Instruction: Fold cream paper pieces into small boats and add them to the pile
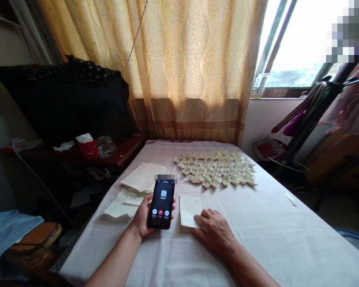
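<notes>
My left hand grips a black phone upright, its lit screen showing call buttons. My right hand lies flat with fingers stretched out on the white tablecloth, its fingertips resting on the corner of a small pale paper sheet. Just left of the phone lies a loose stack of paper sheets. Further back on the table, several small folded paper pieces are laid out in rows.
A dark side table at left carries a glass jar, a red box and a black bag. A yellow curtain hangs behind. A clothes rack stands at right, a wooden stool at lower left.
</notes>
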